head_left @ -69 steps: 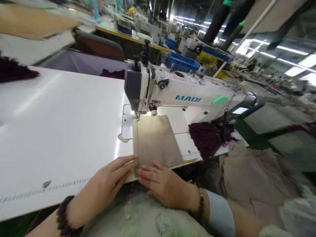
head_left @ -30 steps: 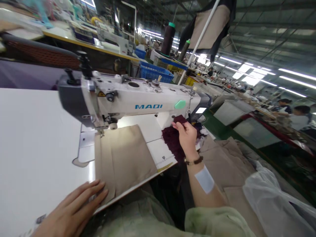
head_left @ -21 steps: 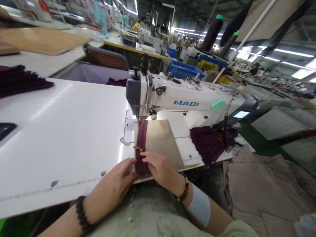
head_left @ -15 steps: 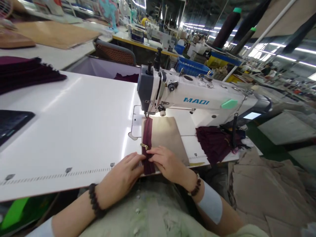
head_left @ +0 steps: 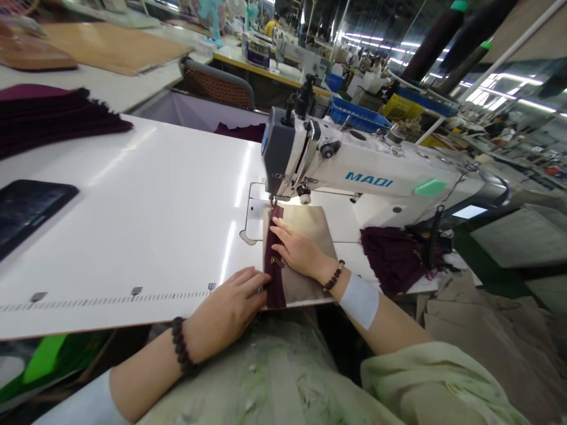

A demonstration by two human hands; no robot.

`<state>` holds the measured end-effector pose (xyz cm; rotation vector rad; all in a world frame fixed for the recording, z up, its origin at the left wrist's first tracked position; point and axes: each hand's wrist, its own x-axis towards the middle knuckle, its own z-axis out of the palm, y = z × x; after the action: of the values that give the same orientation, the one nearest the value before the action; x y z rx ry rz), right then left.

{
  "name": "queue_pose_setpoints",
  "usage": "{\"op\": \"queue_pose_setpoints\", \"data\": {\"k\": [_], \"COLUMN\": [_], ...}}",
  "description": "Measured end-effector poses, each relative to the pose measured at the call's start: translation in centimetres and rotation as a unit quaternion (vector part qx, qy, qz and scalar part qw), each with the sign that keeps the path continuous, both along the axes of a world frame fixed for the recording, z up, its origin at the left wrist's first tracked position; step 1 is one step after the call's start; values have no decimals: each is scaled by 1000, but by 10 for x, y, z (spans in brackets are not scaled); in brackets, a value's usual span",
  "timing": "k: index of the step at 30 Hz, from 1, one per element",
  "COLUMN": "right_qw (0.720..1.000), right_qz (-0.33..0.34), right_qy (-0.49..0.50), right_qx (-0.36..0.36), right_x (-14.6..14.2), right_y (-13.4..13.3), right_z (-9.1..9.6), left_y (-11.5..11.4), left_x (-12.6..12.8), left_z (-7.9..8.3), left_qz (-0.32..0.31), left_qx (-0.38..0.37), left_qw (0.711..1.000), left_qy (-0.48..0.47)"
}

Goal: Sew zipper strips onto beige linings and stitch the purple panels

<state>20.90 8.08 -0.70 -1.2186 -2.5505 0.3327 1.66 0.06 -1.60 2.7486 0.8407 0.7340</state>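
A beige fabric panel (head_left: 312, 227) lies under the presser foot of a white sewing machine (head_left: 376, 174). Along the panel's left edge runs a maroon zipper (head_left: 275, 277) with a brass pull. My left hand (head_left: 233, 307) rests at the table's near edge, fingertips pressed against the zipper's lower end. My right hand (head_left: 297, 251) lies flat on the panel with fingers stretched toward the needle, holding the zipper's upper part down.
A heap of maroon zippers (head_left: 392, 260) sits right of the panel under the machine arm. Folded maroon cloth (head_left: 53, 118) lies far left, with a dark tablet (head_left: 26, 209) near it. Beige fabric pieces (head_left: 500, 330) are piled low right. The white table (head_left: 146, 200) stretches left.
My right hand fetched a maroon zipper from the heap and laid it along the panel's left edge. It has since slid up toward the needle while my left hand stays at the lower end.
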Motion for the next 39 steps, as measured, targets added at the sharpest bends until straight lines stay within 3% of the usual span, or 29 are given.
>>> {"op": "queue_pose_setpoints", "data": {"k": [4,10,16,21,26,31,35,39], "right_qw": [1000,999,995,992,992,991,993,993], "right_qz": [-23,-44,-89,-106,-111,-120,-103,-100], "right_qy": [14,-14,-40,-65,-60,-48,-50,-63], "right_qx": [-4,-5,19,-7,-27,-19,2,-1], "right_x": [4,10,3,3,2,-1,-1,0], "right_y": [-13,-39,-38,-38,-35,-33,-32,-32], "right_z": [-4,4,-3,-4,2,-1,-6,-6], "left_y": [-1,-11,-12,-13,-13,-11,9,57], "left_x": [-1,-3,-6,-9,-10,-11,-11,-5], "left_z": [0,8,12,10,9,20,38,43], "left_qz": [-29,-97,-90,-52,-54,-59,-70,-43], "left_qx": [-6,-18,-17,-6,-12,-62,-110,-40], "left_qw": [1000,995,994,998,998,996,991,998], "left_qy": [-8,-30,-52,-36,-24,-23,-7,19]}}
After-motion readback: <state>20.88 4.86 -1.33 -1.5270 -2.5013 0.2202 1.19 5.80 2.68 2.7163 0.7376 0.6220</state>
